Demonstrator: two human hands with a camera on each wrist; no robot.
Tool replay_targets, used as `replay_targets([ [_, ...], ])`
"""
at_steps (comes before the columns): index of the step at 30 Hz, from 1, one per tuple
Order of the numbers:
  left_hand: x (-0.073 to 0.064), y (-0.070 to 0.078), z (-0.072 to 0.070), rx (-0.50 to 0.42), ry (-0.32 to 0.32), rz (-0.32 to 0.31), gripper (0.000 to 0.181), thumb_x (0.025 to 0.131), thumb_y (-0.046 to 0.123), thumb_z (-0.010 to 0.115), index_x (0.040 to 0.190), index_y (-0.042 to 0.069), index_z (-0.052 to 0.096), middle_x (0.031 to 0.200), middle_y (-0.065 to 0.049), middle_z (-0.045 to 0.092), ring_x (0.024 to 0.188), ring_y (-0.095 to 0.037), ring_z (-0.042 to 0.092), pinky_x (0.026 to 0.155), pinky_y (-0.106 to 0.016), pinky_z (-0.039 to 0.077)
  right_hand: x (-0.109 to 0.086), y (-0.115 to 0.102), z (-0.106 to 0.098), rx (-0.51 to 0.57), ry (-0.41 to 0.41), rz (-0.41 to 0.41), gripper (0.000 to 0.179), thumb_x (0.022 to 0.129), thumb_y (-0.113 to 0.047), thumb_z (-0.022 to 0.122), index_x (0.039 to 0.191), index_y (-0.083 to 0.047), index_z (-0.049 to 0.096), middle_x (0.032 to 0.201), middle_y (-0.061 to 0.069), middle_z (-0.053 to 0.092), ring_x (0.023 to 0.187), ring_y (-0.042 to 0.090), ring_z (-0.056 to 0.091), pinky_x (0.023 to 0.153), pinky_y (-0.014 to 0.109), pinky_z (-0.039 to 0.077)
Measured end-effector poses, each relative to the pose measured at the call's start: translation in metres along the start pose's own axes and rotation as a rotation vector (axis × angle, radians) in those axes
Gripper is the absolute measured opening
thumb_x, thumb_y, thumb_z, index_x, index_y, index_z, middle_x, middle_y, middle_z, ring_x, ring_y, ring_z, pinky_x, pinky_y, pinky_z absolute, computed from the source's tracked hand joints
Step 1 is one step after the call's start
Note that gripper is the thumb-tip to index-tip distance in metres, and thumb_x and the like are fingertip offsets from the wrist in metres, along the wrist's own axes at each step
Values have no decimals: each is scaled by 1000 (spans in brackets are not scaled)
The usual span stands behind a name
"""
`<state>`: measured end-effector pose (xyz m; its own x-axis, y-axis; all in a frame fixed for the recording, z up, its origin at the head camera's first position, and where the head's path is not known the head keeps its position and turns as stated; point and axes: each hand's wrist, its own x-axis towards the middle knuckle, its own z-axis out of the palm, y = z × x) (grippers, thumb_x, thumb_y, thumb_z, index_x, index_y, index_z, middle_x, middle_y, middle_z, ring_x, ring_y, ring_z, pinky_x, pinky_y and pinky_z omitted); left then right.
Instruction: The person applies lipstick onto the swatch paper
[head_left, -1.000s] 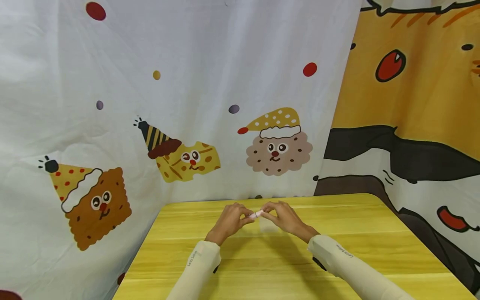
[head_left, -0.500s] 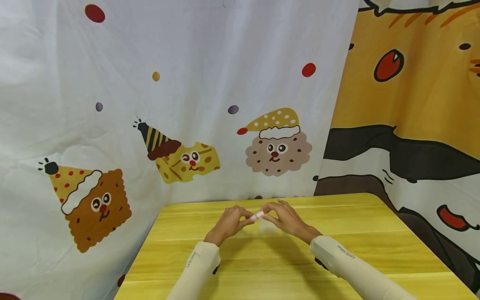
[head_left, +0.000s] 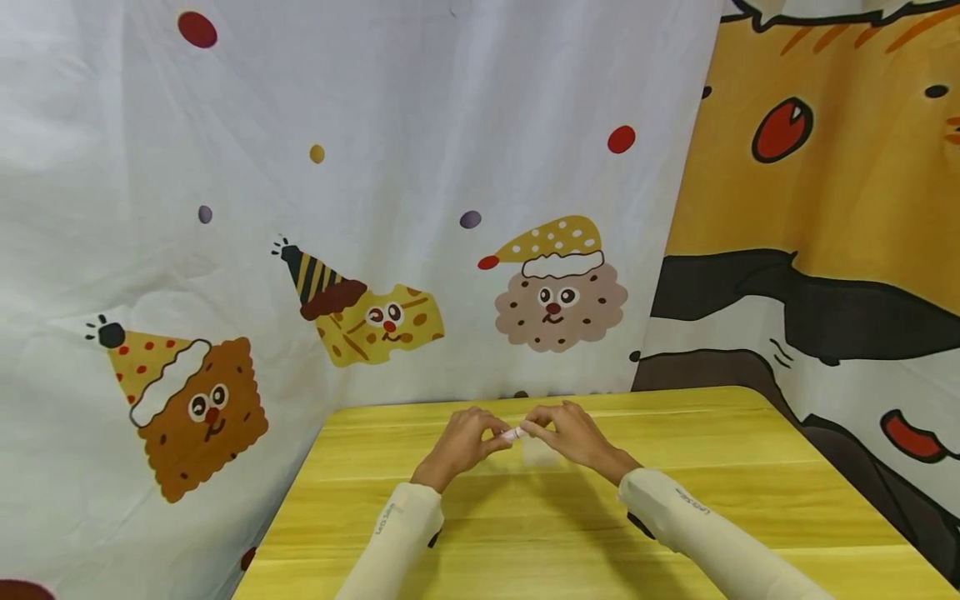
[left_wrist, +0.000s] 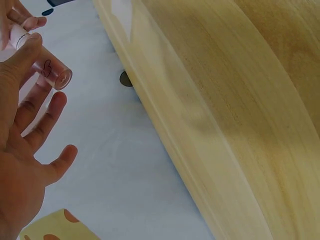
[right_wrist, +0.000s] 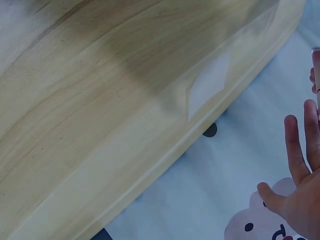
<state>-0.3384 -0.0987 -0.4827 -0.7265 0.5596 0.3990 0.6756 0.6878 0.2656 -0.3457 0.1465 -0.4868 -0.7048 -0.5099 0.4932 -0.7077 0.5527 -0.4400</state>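
A small pink lip gloss tube (head_left: 513, 434) is held up over the far part of the table, between both hands. My left hand (head_left: 459, 444) pinches its left end with thumb and fingers. At the other end, my right hand (head_left: 573, 438) pinches the tube between thumb and fingertips. In the left wrist view the tube (left_wrist: 50, 70) has a see-through rounded base, a black line drawing on its side and a dark ring near the paler end. The right wrist view catches the right hand (right_wrist: 305, 195) at its edge, with its outer fingers spread.
Below the hands, a white square sheet (head_left: 540, 453) lies on the yellow wood-grain table (head_left: 517, 550). Right behind the table's far edge hangs a white cloth (head_left: 405, 100) printed with cartoon biscuits; an orange and black print (head_left: 817, 200) covers the right side.
Both hands stay nearly in place. The right fingertips shift slightly on the tube's end, which showed more half a second ago. The head view drifts a little.
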Motion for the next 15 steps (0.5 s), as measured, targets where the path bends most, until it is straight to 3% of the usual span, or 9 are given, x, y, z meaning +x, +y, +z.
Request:
replay_targets([
  [8,-2,0,0,-16,13,7,16,91,32,81,104,22,84,84,16,71,82,-6,61,77,-30,51,-2,1,1,29,-39,50,11,100,-31,72,109,-25,76,97,-13,77,86,5,71,83,48,58],
  [11,-2,0,1,-15,15,7,16,92,32,80,104,22,84,84,15,71,82,-6,61,76,-29,50,-2,0,1,34,-36,35,14,100,-29,72,111,-21,76,99,-11,77,88,6,71,78,45,60],
  [15,-2,-1,-1,-6,13,0,17,92,34,79,104,22,84,84,15,71,84,-7,61,77,-30,51,-1,-1,2,7,-22,-3,14,99,-26,75,112,-21,75,103,-13,75,90,6,70,82,39,57],
])
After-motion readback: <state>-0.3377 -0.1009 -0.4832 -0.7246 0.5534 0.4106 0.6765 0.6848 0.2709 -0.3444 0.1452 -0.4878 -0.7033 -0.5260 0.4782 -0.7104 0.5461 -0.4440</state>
